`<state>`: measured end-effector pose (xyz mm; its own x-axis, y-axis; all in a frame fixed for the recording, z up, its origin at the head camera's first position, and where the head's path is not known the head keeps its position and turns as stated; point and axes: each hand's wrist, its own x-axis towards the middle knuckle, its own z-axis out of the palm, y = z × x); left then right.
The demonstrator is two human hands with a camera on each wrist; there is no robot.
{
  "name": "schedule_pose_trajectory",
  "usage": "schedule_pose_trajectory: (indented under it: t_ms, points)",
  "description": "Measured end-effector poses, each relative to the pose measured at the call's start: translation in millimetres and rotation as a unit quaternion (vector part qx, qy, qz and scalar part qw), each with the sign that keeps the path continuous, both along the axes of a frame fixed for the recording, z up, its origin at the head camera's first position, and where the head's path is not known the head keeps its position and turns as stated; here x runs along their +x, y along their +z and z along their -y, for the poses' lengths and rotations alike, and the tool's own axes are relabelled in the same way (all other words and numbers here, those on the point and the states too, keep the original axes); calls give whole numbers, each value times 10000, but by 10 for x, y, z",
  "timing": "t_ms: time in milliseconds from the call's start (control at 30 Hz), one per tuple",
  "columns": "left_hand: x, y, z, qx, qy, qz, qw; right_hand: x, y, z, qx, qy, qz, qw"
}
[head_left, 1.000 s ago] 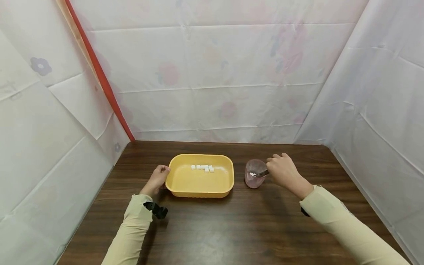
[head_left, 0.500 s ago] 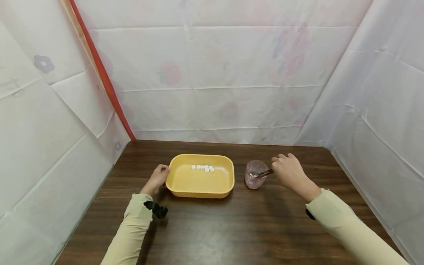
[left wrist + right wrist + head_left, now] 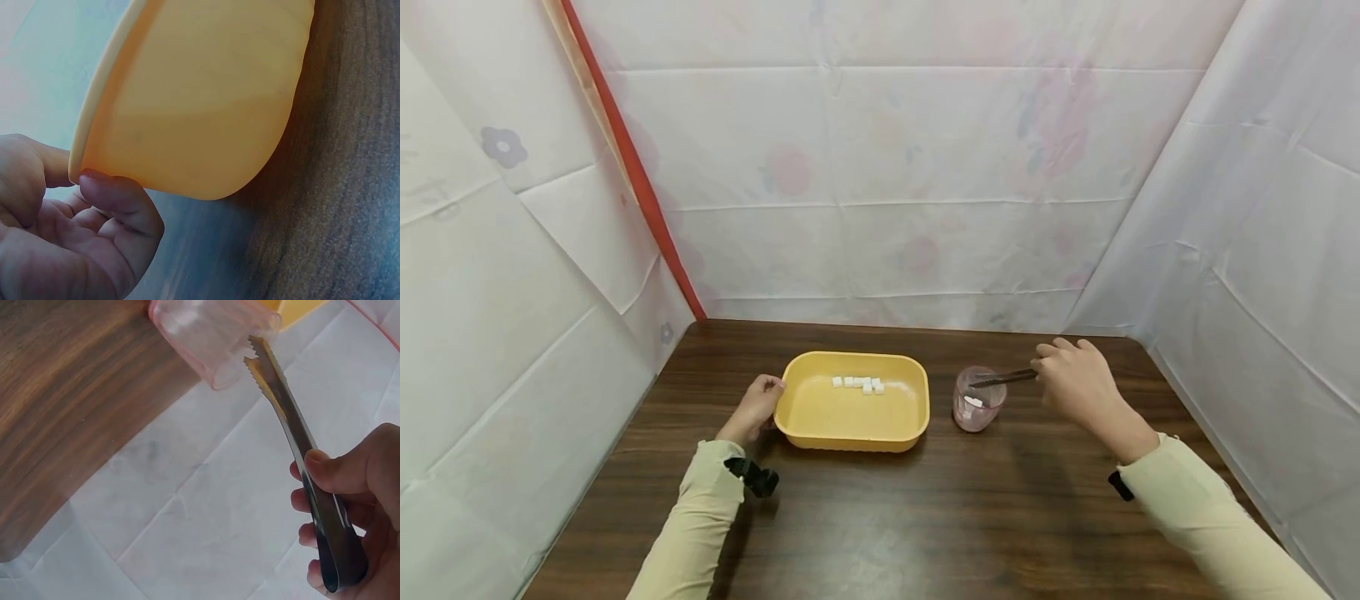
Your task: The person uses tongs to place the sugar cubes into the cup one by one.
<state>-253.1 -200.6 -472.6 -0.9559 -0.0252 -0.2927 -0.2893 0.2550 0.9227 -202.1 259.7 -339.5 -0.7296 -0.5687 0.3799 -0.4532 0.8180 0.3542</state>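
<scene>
My left hand (image 3: 757, 408) pinches the left rim of a yellow plastic tub (image 3: 850, 425), thumb and finger on either side of the edge in the left wrist view. Several white cubes (image 3: 859, 382) lie on the tub's floor towards the back. My right hand (image 3: 1078, 385) grips metal serrated tongs (image 3: 306, 462), whose tips point left over the rim of a pinkish clear cup (image 3: 977, 417). White cubes (image 3: 973, 402) sit inside the cup. In the right wrist view the tong tips stand slightly apart with nothing between them.
The dark wooden table (image 3: 880, 517) carries the tub and, to its right, the cup. White patterned sheets (image 3: 880, 192) wall off the back and both sides. A red strip (image 3: 640, 183) runs down the back left corner.
My right hand has moved right and drawn the tongs up out of the cup. A white piece seen by the tong tips earlier now lies in the cup. My left hand stays on the rim.
</scene>
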Motion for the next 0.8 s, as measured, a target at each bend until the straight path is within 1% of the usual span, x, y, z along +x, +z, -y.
schedule_pose_trajectory:
  t_ms: [133,267,367,500,800]
  points:
    - [1,-9,10,-40,-9,7,10000,-30,26,21,-200,168,-328,9991]
    - [0,-19,13,-103,1,45,9999,-65,39,70,-285,285,-473,9981]
    - [5,-13,8,-116,23,53,9999,-91,44,132,-344,321,-441,9979]
    - [13,3,1,-66,15,26,10000,-123,52,252,-422,332,-296,9981]
    - [-2,9,-3,-56,1,46,10000,-228,-9,542,-240,424,-137,9987]
